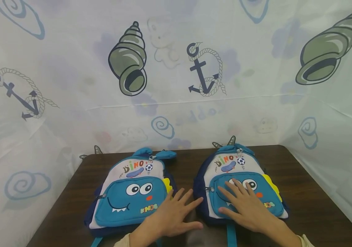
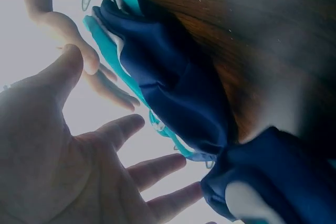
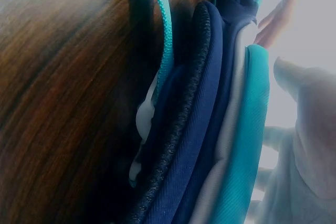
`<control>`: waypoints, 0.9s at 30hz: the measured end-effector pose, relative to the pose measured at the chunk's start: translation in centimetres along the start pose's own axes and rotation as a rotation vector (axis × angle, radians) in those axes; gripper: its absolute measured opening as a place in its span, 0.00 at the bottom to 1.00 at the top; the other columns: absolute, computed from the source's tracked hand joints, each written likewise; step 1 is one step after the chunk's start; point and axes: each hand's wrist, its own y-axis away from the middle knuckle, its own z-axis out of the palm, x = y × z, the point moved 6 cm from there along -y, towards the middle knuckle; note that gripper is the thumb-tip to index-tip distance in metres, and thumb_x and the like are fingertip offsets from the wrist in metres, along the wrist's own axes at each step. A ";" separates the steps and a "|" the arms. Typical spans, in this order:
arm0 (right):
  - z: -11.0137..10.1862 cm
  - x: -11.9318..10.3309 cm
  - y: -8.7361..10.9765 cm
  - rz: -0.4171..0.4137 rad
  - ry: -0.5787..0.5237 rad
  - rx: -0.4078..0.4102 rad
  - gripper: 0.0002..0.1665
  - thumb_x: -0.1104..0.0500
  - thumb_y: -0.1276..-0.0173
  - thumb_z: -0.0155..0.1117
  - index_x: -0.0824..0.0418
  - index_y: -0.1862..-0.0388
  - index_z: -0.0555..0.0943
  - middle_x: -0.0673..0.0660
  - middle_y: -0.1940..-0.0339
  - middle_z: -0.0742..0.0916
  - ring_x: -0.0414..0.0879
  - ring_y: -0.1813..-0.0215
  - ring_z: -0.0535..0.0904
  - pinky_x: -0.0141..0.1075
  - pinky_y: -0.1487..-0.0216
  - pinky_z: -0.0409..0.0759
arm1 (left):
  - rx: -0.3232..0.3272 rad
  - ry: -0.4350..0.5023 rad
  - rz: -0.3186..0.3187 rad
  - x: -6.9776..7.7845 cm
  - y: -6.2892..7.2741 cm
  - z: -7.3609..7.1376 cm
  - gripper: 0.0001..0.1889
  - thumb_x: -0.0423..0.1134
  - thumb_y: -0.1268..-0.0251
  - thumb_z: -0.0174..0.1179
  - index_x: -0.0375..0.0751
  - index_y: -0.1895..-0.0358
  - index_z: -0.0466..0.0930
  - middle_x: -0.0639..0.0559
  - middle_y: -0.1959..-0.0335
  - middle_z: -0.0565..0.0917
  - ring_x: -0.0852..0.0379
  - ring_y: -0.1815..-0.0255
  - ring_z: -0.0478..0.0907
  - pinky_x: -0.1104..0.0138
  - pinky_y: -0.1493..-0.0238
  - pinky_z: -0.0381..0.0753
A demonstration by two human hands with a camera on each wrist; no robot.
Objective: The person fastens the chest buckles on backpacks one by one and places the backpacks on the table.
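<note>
Two small children's backpacks lie side by side, each navy and white with a teal dinosaur-face pocket. Over the lower right edge of the left backpack (image 1: 123,202) is my left hand (image 1: 176,214), palm down with fingers spread. My right hand (image 1: 247,207) lies across the pocket of the right backpack (image 1: 234,168), its fingers straight and spread, covering part of the dinosaur's face. In the left wrist view the navy side of a backpack (image 2: 157,77) shows beyond my extended fingers. In the right wrist view a teal pocket edge (image 3: 249,129) runs beside my hand (image 3: 310,145).
Both bags rest on a dark wooden table (image 1: 67,206). A white cloth (image 1: 176,85) printed with shells and anchors hangs behind and at the sides. Teal straps (image 1: 231,235) trail from the bags toward the near edge.
</note>
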 end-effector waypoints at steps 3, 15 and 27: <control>0.0 0.0 0.1 0.001 -0.004 0.002 0.41 0.28 0.29 0.49 0.48 0.25 0.68 0.60 0.23 0.70 0.67 0.21 0.57 0.73 0.28 0.49 | 0.015 0.009 -0.004 0.3 -0.4 0.2 0.38 0.75 0.33 0.42 0.71 0.22 0.54 0.50 0.19 0.58 0.38 0.21 0.55 0.36 0.27 0.56; 0.2 0.4 0.3 0.000 0.000 0.014 0.42 0.28 0.29 0.50 0.48 0.24 0.67 0.60 0.24 0.71 0.68 0.22 0.59 0.73 0.30 0.52 | 0.029 0.014 0.025 1.1 -0.9 1.0 0.37 0.74 0.32 0.41 0.71 0.22 0.54 0.51 0.20 0.58 0.40 0.22 0.58 0.38 0.26 0.58; 0.7 0.5 0.4 0.020 -0.008 0.005 0.43 0.27 0.29 0.49 0.48 0.24 0.67 0.60 0.23 0.69 0.67 0.21 0.57 0.73 0.29 0.50 | 0.025 0.107 0.071 1.8 -1.9 2.0 0.36 0.74 0.30 0.38 0.72 0.22 0.51 0.54 0.17 0.51 0.41 0.22 0.59 0.41 0.30 0.66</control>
